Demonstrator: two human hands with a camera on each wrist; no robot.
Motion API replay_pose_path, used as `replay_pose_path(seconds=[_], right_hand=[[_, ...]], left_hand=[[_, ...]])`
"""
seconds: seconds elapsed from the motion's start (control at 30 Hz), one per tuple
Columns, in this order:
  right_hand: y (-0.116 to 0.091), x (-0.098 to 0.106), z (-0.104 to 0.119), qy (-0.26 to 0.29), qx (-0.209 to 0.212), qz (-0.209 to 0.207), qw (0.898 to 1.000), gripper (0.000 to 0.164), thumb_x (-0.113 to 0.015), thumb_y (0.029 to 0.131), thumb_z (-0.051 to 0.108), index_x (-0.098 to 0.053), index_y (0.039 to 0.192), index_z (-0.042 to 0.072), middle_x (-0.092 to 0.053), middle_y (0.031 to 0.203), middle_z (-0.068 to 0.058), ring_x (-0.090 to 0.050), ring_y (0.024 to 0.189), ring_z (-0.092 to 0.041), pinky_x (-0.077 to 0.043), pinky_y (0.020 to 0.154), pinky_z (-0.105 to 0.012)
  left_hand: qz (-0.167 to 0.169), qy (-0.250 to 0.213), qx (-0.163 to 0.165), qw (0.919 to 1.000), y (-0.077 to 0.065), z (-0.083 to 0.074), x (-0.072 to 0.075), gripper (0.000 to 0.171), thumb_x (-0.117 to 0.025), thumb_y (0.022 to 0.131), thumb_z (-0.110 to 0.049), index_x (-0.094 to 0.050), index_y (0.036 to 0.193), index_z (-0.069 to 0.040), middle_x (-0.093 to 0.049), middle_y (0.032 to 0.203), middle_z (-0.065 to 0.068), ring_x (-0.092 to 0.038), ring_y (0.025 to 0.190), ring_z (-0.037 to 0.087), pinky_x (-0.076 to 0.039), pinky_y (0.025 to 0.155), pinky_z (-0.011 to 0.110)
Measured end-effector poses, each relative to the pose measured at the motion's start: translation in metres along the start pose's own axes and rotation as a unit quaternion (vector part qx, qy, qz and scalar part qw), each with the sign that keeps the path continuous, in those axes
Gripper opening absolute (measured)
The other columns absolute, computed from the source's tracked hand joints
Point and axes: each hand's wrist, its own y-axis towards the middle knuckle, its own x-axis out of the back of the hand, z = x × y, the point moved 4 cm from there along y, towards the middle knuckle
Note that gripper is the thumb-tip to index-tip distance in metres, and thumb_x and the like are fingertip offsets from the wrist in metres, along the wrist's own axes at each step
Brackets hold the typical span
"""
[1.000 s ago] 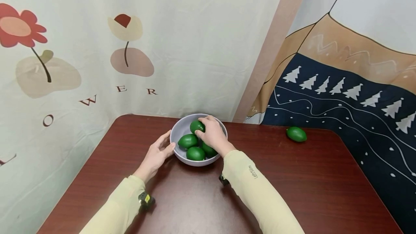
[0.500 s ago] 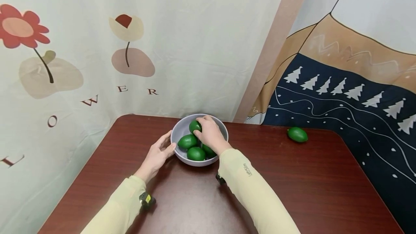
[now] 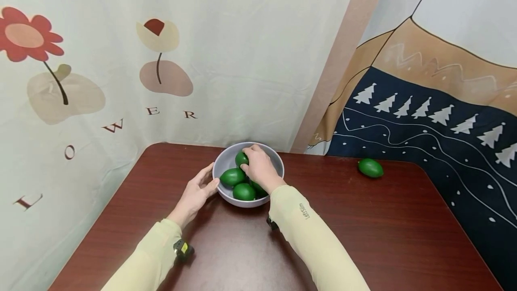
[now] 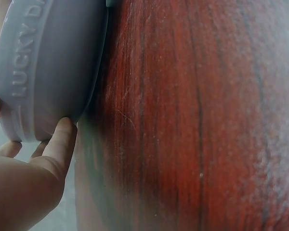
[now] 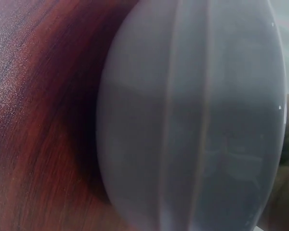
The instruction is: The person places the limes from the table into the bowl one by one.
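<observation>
A pale lavender bowl [image 3: 227,158] with green limes in it stands near the table's far edge. My left hand [image 3: 193,194] rests its fingertips and thumb against the bowl's left side, fingers fairly straight. The left wrist view shows those fingers [image 4: 61,144] on the outer wall, under raised lettering. My right hand [image 3: 260,167] reaches inside the bowl and pinches a lime [image 3: 241,159] at the back between thumb and fingers. Below it lie another lime [image 3: 232,177], a front lime [image 3: 244,191] and one partly hidden by my right wrist. In the right wrist view the bowl wall [image 5: 183,120] blocks most of that hand.
A single lime [image 3: 370,168] lies on the dark red-brown table [image 3: 347,210] at the far right. Printed curtains [image 3: 250,57] hang right behind the table's back edge.
My right hand has shifted slightly left inside the bowl, with its fingers still on the back lime. The left hand stays against the bowl. The head view has turned very slightly.
</observation>
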Motion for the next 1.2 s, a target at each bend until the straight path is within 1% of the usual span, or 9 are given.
replay_pose_path(seconds=[0.23,0.5,0.67,0.8,0.93,1.07,1.2], right_hand=[[-0.001,-0.002,0.000,-0.010,0.001,0.002,1.000,0.045,-0.072,0.099,0.021,-0.061,0.141,0.008,-0.058,0.138,-0.012,-0.061,0.121,-0.029,-0.053,0.104,-0.042],[-0.003,0.000,-0.003,0.000,0.001,0.002,1.000,0.042,-0.072,0.099,0.020,-0.063,0.138,0.006,-0.059,0.138,-0.013,-0.061,0.122,-0.031,-0.053,0.104,-0.043],[-0.003,0.005,-0.006,0.025,0.013,-0.015,0.999,0.042,-0.072,0.099,0.019,-0.063,0.138,0.005,-0.060,0.139,-0.013,-0.059,0.125,-0.030,-0.052,0.106,-0.044],[-0.004,0.009,-0.009,0.051,0.017,-0.032,0.998,0.044,-0.075,0.097,0.020,-0.064,0.137,0.005,-0.061,0.139,-0.013,-0.061,0.122,-0.028,-0.053,0.103,-0.042],[-0.005,0.011,-0.012,0.072,0.005,-0.040,0.997,0.047,-0.075,0.097,0.024,-0.064,0.139,0.007,-0.061,0.141,-0.011,-0.062,0.119,-0.028,-0.053,0.102,-0.041],[-0.007,0.014,-0.013,0.087,0.002,-0.046,0.995,0.047,-0.076,0.096,0.025,-0.064,0.139,0.009,-0.062,0.138,-0.010,-0.063,0.117,-0.027,-0.054,0.101,-0.041],[-0.010,0.018,-0.015,0.098,0.000,-0.051,0.994,0.048,-0.076,0.096,0.027,-0.064,0.139,0.011,-0.062,0.137,-0.009,-0.063,0.117,-0.028,-0.054,0.100,-0.042]], left_hand=[[0.000,-0.002,-0.006,1.0000,-0.001,-0.001,0.000,0.062,-0.053,0.108,-0.006,-0.027,0.164,-0.007,-0.032,0.164,0.023,-0.049,0.134,0.035,-0.054,0.098,0.019],[0.000,-0.006,-0.003,1.0000,0.000,0.000,-0.001,0.062,-0.053,0.107,-0.005,-0.027,0.164,-0.007,-0.032,0.164,0.023,-0.049,0.134,0.035,-0.054,0.098,0.020],[-0.003,-0.005,-0.001,1.0000,-0.001,-0.001,-0.001,0.062,-0.053,0.107,-0.006,-0.028,0.164,-0.008,-0.033,0.164,0.023,-0.053,0.130,0.031,-0.054,0.097,0.020],[-0.006,-0.003,-0.004,1.0000,-0.001,-0.001,0.001,0.061,-0.054,0.107,-0.007,-0.030,0.163,-0.009,-0.035,0.163,0.022,-0.055,0.126,0.028,-0.055,0.096,0.019],[-0.007,0.000,-0.005,1.0000,0.001,0.001,0.001,0.061,-0.055,0.107,-0.007,-0.030,0.163,-0.009,-0.036,0.162,0.022,-0.053,0.128,0.031,-0.055,0.095,0.019],[-0.004,-0.002,-0.004,1.0000,0.002,0.003,0.002,0.061,-0.054,0.107,-0.007,-0.030,0.163,-0.009,-0.036,0.162,0.021,-0.051,0.130,0.034,-0.055,0.095,0.018],[-0.004,0.000,-0.006,1.0000,0.002,0.003,0.001,0.061,-0.055,0.107,-0.007,-0.030,0.163,-0.009,-0.036,0.162,0.021,-0.051,0.130,0.033,-0.055,0.095,0.018]])
